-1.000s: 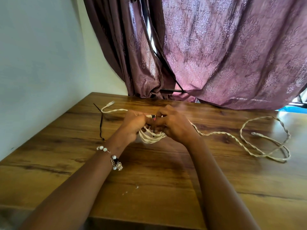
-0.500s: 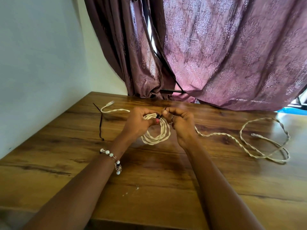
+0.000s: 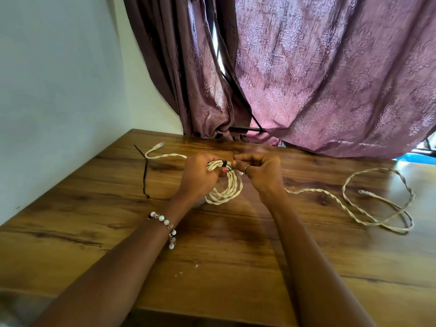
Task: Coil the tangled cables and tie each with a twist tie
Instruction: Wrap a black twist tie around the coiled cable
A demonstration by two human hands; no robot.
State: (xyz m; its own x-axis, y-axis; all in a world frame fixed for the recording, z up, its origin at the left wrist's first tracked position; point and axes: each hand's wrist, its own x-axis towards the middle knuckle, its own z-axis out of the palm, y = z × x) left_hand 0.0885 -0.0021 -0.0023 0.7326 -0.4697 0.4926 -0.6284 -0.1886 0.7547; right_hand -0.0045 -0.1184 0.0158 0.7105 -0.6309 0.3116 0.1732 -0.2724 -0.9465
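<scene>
1. Head view: the left hand (image 3: 199,177) curls around the top of the coiled cable (image 3: 225,185), held just above the table (image 3: 236,256).
2. The right hand (image 3: 260,172), fingers bent, pinches the black tie (image 3: 224,164) wrapped around the coil.

A wooden table (image 3: 236,260) is being shown with a smooth, polished finish; window light is being reflected off its glossy far right part, and dark grain streaks are being seen across its boards. A cream twisted cable (image 3: 226,187) is being shown with a matt, ropelike surface. A thin black twist tie (image 3: 225,164) is being seen wrapped round the coil, matt in look. A mauve curtain (image 3: 330,79) of cloth is being shown with a raised damask pattern and a faint sheen. A painted wall (image 3: 59,90) is being shown flat and matt. Glossy beads are being seen on a bracelet (image 3: 165,224).
</scene>
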